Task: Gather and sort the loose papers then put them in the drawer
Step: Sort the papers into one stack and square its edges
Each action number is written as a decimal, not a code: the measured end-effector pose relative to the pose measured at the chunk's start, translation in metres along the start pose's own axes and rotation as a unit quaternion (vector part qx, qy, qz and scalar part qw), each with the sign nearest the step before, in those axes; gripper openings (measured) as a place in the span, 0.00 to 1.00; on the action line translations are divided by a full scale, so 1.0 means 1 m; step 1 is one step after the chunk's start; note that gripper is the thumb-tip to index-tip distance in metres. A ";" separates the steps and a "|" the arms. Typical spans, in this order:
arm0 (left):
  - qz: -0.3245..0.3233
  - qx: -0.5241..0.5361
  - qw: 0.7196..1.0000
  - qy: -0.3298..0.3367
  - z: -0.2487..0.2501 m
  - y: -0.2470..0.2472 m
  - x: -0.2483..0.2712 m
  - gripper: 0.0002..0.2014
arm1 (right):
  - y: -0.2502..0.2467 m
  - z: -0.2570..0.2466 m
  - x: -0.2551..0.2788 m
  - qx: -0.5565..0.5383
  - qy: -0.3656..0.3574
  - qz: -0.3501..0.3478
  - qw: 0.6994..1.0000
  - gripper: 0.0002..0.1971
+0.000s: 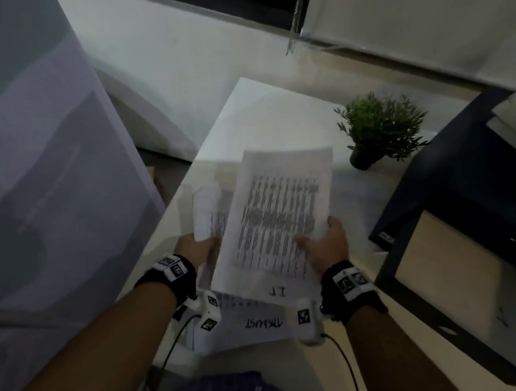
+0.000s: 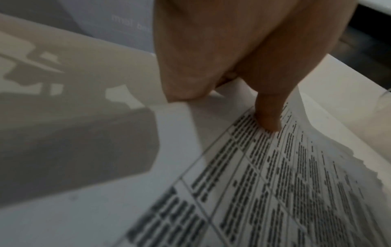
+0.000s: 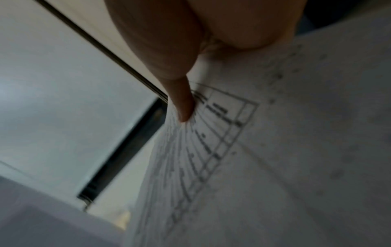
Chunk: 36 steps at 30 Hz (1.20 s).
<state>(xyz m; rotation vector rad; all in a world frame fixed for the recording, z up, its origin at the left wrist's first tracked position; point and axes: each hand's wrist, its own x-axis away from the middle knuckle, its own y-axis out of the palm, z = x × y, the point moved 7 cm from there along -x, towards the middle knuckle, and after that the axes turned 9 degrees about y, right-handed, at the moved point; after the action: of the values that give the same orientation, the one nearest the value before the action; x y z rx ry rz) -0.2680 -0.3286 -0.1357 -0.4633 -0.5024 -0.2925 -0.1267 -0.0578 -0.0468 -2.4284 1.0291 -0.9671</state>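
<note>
Sorting loose papers above the table (image 1: 359, 192).
The left hand (image 1: 197, 249) pinches a small bundle (image 1: 206, 212); the right hand (image 1: 328, 242) pinches a printed sheet (image 1: 278, 212) between both hands. Thin grips: a sheet could slip and scatter. No drawer identifiable.

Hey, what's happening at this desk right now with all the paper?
A person is sorting printed papers over a white desk. The right hand holds a printed sheet by its lower right edge, thumb on top. The left hand grips more papers just to the left. Another sheet with handwriting lies on the desk below the hands. A small potted plant stands further back on the right. No paper has gone into a drawer yet.
</note>
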 end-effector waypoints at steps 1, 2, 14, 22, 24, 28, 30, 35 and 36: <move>0.007 0.003 1.000 0.003 -0.001 -0.001 -0.002 0.20 | 0.010 0.015 -0.001 0.008 0.020 -0.017 1.000 0.38; 0.012 0.002 1.000 0.001 -0.001 -0.004 -0.001 0.20 | 0.020 0.029 -0.003 0.016 0.029 -0.037 0.999 0.38; 0.014 -0.140 0.990 0.005 0.003 0.019 0.011 0.33 | 0.083 0.059 -0.017 0.248 0.013 -0.123 0.961 0.40; -0.019 0.037 0.986 0.161 0.029 0.002 0.020 0.15 | 0.072 0.042 -0.018 0.155 -0.032 -0.137 0.978 0.56; -0.040 0.099 0.976 0.190 0.043 -0.010 0.028 0.18 | 0.055 0.023 -0.019 -0.003 -0.007 -0.137 0.990 0.63; -0.122 0.219 0.940 0.232 0.092 -0.031 0.055 0.28 | 0.014 -0.043 -0.011 -0.190 -0.054 -0.172 0.965 0.57; -0.123 0.167 0.939 0.273 0.122 -0.036 0.067 0.27 | -0.004 -0.070 -0.003 -0.179 -0.104 -0.142 0.968 0.33; -0.014 0.129 0.906 0.402 0.175 -0.048 0.091 0.25 | -0.043 -0.115 0.032 -0.240 -0.232 -0.076 0.940 0.12; 0.000 0.138 0.898 0.418 0.177 -0.049 0.095 0.26 | -0.047 -0.117 0.038 -0.252 -0.246 -0.076 0.933 0.12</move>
<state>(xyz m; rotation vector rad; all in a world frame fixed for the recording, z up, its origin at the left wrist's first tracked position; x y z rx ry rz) -0.2764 -0.2981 0.0690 -0.0313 0.3011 -0.3818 -0.1658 -0.0574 0.0790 -2.9735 0.9955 -0.0894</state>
